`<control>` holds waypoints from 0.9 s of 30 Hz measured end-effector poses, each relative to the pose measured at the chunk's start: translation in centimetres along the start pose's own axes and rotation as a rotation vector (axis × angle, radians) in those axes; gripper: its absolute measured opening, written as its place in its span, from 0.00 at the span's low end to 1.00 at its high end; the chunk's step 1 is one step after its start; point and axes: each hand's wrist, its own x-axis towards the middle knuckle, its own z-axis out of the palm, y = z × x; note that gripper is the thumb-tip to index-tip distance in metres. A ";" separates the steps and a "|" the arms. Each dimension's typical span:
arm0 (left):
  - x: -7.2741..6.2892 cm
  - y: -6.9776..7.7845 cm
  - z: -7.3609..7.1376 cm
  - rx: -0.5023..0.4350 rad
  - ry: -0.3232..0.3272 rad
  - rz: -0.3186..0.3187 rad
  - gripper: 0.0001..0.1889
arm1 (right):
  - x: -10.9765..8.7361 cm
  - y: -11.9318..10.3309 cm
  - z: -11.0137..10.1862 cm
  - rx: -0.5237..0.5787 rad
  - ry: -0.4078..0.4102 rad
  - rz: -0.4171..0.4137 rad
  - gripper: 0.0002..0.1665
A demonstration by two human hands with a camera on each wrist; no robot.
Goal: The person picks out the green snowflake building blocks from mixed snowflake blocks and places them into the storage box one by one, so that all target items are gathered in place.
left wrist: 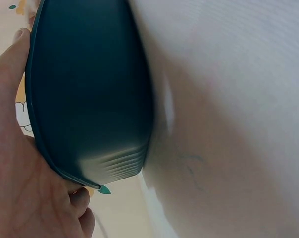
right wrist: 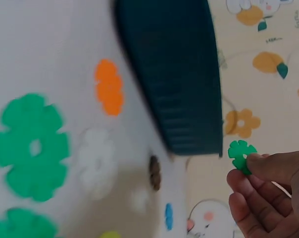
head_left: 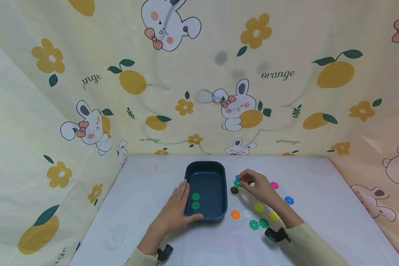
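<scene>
Disc (right wrist: 239,151) in right hand (head_left: 258,187), 2 in tray (head_left: 208,183)

Head view overlooks tray (head_left: 211,188); wrist views crowd it.

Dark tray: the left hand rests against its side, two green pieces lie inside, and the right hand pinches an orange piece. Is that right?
Not quite: the right wrist view shows the right hand pinches a green piece, not orange. The rest stands: left hand against the dark tray, two green pieces inside.
</scene>
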 end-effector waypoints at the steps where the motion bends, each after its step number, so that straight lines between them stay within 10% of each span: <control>1: 0.0 0.0 0.0 0.001 0.001 -0.002 0.67 | 0.3 -0.4 0.1 0.010 -0.003 -0.003 0.11; 27: 0.0 -0.2 -0.1 -0.018 -0.002 0.008 0.67 | 7.4 -3.7 6.5 0.023 -0.345 -0.179 0.12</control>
